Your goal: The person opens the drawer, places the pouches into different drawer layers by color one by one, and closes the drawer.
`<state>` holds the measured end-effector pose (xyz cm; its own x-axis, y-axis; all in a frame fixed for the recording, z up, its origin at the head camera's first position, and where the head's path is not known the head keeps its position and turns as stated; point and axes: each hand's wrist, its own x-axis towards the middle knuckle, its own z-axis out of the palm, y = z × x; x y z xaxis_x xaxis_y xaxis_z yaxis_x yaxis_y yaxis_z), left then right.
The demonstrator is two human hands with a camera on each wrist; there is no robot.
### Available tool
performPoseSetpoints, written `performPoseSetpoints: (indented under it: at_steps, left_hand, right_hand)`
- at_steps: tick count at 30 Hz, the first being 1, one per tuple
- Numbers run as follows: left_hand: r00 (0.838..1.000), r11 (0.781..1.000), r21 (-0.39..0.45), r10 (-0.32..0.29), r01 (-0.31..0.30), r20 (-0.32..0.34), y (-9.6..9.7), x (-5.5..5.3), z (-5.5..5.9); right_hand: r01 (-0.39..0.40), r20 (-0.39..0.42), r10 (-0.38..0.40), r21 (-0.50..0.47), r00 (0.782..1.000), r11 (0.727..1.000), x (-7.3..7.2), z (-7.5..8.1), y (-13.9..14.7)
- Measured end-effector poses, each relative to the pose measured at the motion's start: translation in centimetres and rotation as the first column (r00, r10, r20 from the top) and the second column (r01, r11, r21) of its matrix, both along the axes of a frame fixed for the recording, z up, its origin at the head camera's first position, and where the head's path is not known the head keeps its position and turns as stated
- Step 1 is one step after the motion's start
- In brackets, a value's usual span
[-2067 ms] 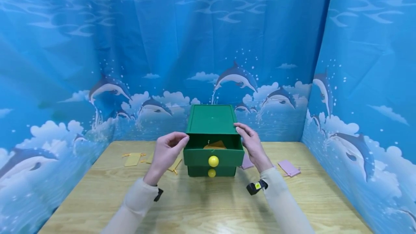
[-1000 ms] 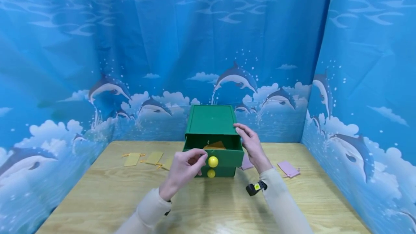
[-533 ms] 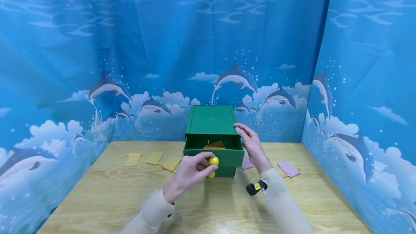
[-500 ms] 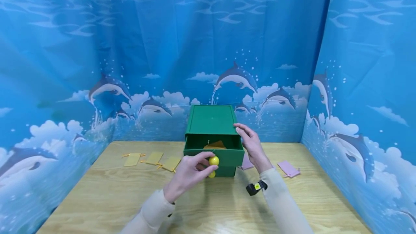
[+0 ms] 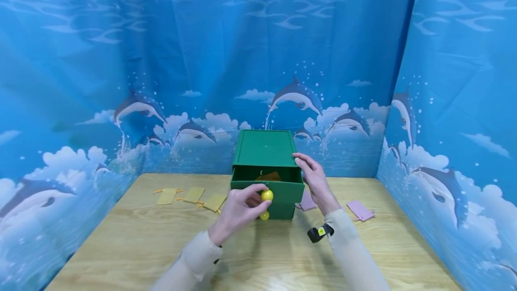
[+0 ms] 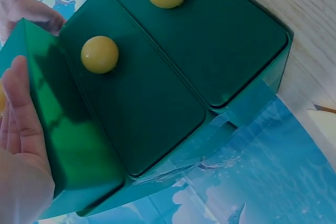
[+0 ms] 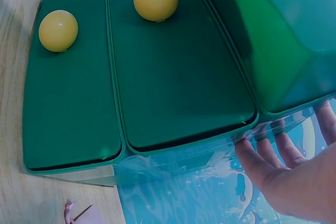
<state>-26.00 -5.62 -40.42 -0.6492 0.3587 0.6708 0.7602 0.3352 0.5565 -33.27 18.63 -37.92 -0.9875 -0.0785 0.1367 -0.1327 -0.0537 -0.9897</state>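
Observation:
A green drawer box [image 5: 264,147] stands mid-table, its top drawer [image 5: 286,192] pulled partly out. Inside that drawer shows part of an orange-brown item [image 5: 274,176], its kind unclear. My left hand [image 5: 236,208] pinches the top drawer's round yellow knob [image 5: 267,196] between thumb and fingers. Two lower drawers, each with a yellow knob [image 6: 100,54], are closed in the left wrist view. On the box's right side rests my right hand [image 5: 317,183], a fingertip at the top edge. In the right wrist view its fingers [image 7: 254,161] touch the side wall, fairly straight.
Three small yellow drawstring pouches [image 5: 166,196] lie on the wooden table [image 5: 133,246] left of the box. Two pink-purple pouches [image 5: 360,210] lie to its right, one partly behind my right hand. Blue dolphin-print curtains [image 5: 210,80] enclose the back and sides.
My left hand has come from the drawer's left side to its yellow knob and taken hold. The top drawer has slid slightly inward. My right hand stays on the box's side.

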Motion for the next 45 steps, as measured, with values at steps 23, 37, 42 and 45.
performPoseSetpoints:
  at_steps: [23, 37, 42, 45]
  left_hand:
    - [1.000, 0.996, 0.091, 0.013, -0.013, 0.001, 0.5, -2.9, -0.8]
    - [0.998, 0.987, 0.154, 0.045, -0.053, 0.054, 0.9, -4.5, -1.4]
    - [0.996, 0.983, 0.168, 0.058, -0.069, 0.068, 1.1, -4.9, -1.2]
    - [0.995, 0.980, 0.185, 0.052, -0.067, 0.083, 1.2, -5.0, -1.2]
  right_hand:
    - [-0.002, -0.016, 0.003, 0.005, 1.000, 1.000, 0.0, 0.1, -0.1]
    - [0.003, -0.025, -0.003, -0.007, 1.000, 1.000, 0.3, 0.1, -0.2]
    - [-0.006, -0.033, 0.005, -0.005, 0.999, 1.000, 0.1, 0.1, -0.2]
    - [-0.010, -0.032, 0.009, -0.008, 0.999, 1.000, 0.1, 0.1, -0.1]
